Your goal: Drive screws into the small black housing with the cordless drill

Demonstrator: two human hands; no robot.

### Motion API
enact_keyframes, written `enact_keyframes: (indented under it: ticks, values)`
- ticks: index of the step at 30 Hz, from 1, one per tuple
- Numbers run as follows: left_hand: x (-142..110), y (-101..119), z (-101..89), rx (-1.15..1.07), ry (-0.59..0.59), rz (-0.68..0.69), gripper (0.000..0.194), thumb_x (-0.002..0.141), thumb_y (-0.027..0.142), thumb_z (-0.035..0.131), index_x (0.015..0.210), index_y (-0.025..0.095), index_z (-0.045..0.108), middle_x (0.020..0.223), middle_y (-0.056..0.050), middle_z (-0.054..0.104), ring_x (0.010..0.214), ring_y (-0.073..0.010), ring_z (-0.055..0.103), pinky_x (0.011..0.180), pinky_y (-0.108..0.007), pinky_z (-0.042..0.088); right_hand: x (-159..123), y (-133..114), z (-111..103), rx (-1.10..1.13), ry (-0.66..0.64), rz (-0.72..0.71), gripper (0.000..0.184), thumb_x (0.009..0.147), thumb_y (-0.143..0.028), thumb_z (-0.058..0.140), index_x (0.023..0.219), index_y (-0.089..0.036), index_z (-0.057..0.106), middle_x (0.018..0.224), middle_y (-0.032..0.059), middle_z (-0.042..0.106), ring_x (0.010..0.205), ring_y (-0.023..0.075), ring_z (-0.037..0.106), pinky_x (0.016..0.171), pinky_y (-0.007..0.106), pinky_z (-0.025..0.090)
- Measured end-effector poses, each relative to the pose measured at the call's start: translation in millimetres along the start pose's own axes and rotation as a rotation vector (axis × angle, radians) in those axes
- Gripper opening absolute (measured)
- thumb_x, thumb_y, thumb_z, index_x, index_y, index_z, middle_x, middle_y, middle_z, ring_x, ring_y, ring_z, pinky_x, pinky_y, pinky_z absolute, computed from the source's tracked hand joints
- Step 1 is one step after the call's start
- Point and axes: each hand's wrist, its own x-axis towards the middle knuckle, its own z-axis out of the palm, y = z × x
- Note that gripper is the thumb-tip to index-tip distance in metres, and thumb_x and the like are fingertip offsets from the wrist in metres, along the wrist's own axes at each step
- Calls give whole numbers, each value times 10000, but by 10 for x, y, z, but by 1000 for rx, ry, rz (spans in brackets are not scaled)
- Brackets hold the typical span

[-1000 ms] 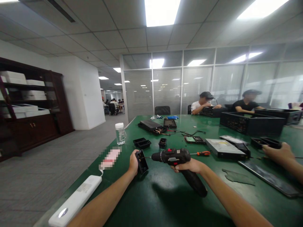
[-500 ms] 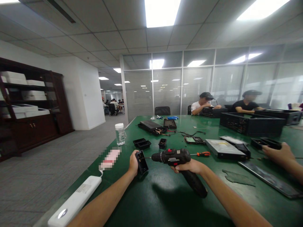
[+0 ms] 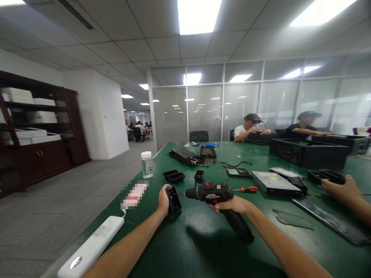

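My left hand (image 3: 164,200) is closed round the edge of a small black plastic box (image 3: 174,200), tilted up with its open side facing right. My right hand (image 3: 230,204) grips the handle of a black cordless drill (image 3: 214,192) with red details. The drill lies level and its thin bit points left into the box's open side; whether the tip touches a screw is too small to tell. Beyond my hands lie similar black plastic boxes (image 3: 174,176) and a smaller black box (image 3: 199,176). An orange-handled screwdriver (image 3: 249,189) lies just behind the drill.
A white power strip (image 3: 94,245) and a clear bottle (image 3: 147,165) line the left table edge. A black device (image 3: 185,155) and an optical drive (image 3: 275,183) lie farther back. At right, another person's hand (image 3: 344,189) holds black parts near a computer case (image 3: 308,152).
My hands, the drill and the box stay almost still. In the background, the person in black at the far right has leaned lower and stretched an arm out to the right.
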Motion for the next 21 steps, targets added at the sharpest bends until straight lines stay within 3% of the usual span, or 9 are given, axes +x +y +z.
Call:
enact_keyframes:
  ticks: [13,21]
  values:
    - [-45,61,30,-2,32,-45,277,678,472,492,727,208,559,593,37,530,547,-144,505,561,-264,410,2,-16,13,-9,7,9,319,727,-373,686,868,-101,597,802,47,548,723,139,508,736,306,431]
    - [-41,65,37,-32,48,-68,286,661,477,504,716,202,559,591,31,531,535,-140,499,556,-267,410,-71,-223,116,-69,80,110,287,726,-439,671,832,-173,648,851,121,605,790,206,564,797,340,437]
